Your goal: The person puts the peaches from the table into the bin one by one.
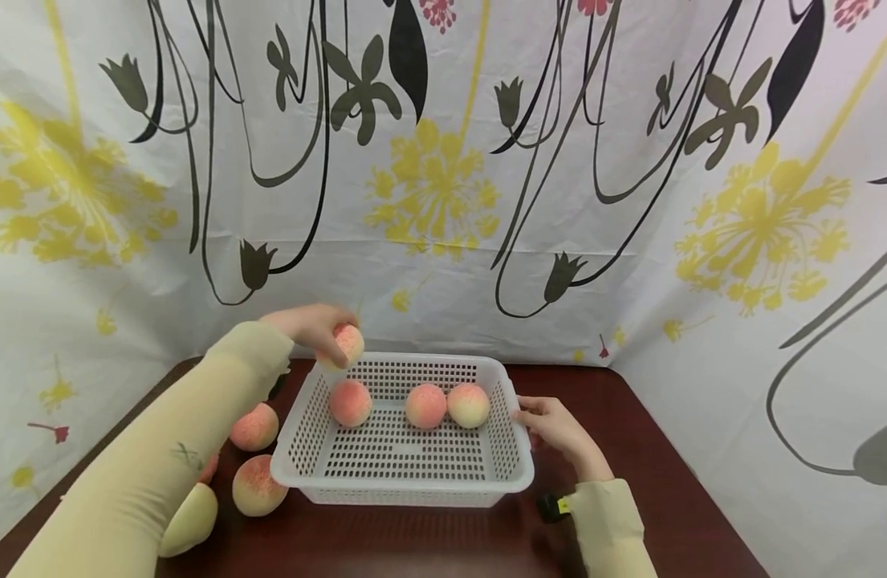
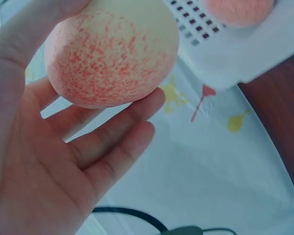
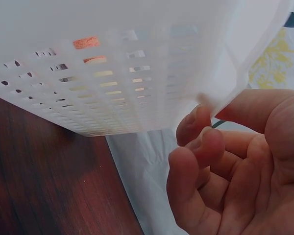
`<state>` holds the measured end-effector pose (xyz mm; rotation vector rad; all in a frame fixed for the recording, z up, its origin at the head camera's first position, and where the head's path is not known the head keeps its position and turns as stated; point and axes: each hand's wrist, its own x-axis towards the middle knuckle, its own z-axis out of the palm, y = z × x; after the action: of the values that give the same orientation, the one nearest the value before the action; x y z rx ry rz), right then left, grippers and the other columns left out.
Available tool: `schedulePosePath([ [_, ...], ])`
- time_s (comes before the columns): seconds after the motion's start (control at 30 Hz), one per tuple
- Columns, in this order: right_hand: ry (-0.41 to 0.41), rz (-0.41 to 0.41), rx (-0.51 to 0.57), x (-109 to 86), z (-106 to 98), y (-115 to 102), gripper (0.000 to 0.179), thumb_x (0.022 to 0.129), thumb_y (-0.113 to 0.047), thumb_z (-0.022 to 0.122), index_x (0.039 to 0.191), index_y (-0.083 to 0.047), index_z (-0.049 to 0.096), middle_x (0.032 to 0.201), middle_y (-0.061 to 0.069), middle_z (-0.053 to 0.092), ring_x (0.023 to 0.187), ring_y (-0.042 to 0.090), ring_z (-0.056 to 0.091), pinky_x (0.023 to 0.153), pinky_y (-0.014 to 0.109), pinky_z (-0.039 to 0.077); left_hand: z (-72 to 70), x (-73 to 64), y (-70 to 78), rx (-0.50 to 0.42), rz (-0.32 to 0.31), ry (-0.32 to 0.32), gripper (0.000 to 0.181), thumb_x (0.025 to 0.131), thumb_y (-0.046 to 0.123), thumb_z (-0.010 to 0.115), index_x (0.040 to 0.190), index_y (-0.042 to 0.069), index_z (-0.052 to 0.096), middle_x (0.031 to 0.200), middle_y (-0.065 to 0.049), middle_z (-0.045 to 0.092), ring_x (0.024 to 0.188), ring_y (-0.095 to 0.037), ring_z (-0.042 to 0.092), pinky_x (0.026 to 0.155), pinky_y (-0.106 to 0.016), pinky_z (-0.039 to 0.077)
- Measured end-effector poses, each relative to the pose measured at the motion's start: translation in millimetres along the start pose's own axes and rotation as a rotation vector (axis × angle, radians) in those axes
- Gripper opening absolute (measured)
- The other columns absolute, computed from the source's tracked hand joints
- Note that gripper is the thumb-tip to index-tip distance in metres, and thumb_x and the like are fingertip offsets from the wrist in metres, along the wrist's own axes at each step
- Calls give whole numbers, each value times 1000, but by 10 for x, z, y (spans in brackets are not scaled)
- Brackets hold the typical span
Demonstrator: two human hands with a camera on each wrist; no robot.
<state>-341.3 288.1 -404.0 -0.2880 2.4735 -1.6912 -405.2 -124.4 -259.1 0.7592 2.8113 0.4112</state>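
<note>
My left hand [image 1: 307,324] holds a pink-speckled peach [image 1: 351,343] above the back left corner of a white plastic basket [image 1: 407,485]. In the left wrist view, the thumb lies over this peach [image 2: 112,58] and the fingers are beneath it. Inside the basket are one peach [image 1: 351,403] on the left and two peaches side by side, a pinker one [image 1: 425,406] and a paler one [image 1: 468,405]. At the basket's right side, my right hand [image 1: 559,425] pinches the rim between thumb and fingers, as the right wrist view also shows.
Several peaches lie on the dark red table [image 1: 385,542] left of the basket, including a speckled one [image 1: 259,486] and a pale one [image 1: 189,522], some partly behind the left sleeve. A black object with a yellow mark [image 1: 551,507] is beside the right sleeve. Patterned curtain [image 1: 595,337] surrounds the table.
</note>
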Motion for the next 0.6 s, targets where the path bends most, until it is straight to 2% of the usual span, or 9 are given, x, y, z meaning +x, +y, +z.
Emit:
schedulePosePath([
  [0.1,5,1,-1,-8,12,5,44,97,-12,57,137,5,50,71,7,62,48,16,44,48,31,43,112,73,50,18,40,-1,65,74,24,80,132,9,56,114,-6,60,93,-22,56,78,-39,47],
  [0.17,3,5,3,-9,16,8,45,97,-12,57,137,5,50,70,7,62,48,17,44,49,32,44,196,119,95,22,69,-7,63,74,24,80,130,10,57,111,-3,61,90,-19,55,77,-38,46],
  [0.3,-2,6,6,-9,19,-1,46,97,-12,57,139,5,48,72,8,63,48,16,44,49,31,44,342,183,206,5,107,-41,68,75,19,79,137,11,53,119,-4,59,95,-18,55,79,-38,47],
  [0.4,3,5,8,-9,22,-16,46,97,-12,57,138,4,49,71,7,63,47,14,44,48,29,42,425,237,287,-14,109,-69,73,76,19,80,142,14,48,125,-3,56,99,-18,55,81,-37,47],
  [0.6,4,10,9,-15,19,-17,46,97,-13,58,139,4,49,67,5,60,47,14,42,48,29,42,588,337,454,-6,133,-71,72,74,19,81,140,18,51,133,-2,52,107,-17,52,83,-37,46],
])
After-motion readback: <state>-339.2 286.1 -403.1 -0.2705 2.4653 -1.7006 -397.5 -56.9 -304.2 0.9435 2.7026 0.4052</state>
